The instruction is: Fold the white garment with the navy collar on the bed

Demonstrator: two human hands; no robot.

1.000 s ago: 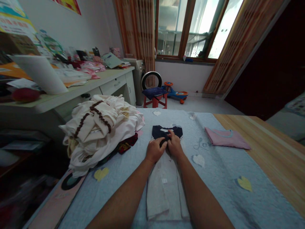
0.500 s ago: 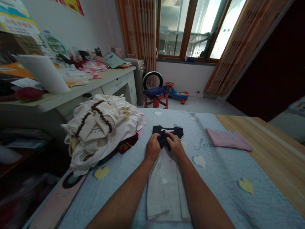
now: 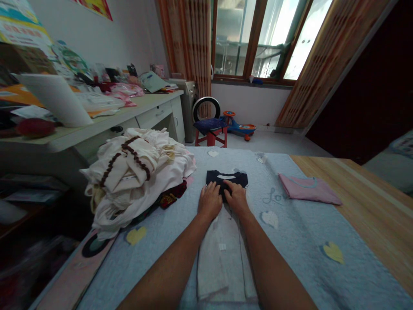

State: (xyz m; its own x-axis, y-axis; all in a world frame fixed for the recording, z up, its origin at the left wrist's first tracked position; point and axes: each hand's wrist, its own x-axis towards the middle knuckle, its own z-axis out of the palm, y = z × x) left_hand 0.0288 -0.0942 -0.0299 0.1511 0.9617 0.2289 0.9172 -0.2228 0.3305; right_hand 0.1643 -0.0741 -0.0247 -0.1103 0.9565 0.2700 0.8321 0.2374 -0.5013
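Observation:
A small garment [image 3: 222, 258] with a dark navy top part and a pale lower part lies lengthwise on the blue cloth. My left hand [image 3: 211, 200] rests flat on the left of the navy part, its fingers extended. Against the right of the navy part lies my right hand [image 3: 236, 197], fingers spread over the fabric. Neither hand lifts the garment. A white label shows at the neckline and another on the pale part.
A heap of white clothes [image 3: 138, 168] with brown trim is on the left. To the right, a folded pink garment [image 3: 316, 191] lies on the blue cloth [image 3: 297, 258]. Beyond the bed end stands a red stool [image 3: 211, 137]; a cluttered desk [image 3: 138, 110] is at left.
My left hand has flattened, with its fingers now laid out on the navy fabric. My right hand has shifted slightly and its fingers press on the garment.

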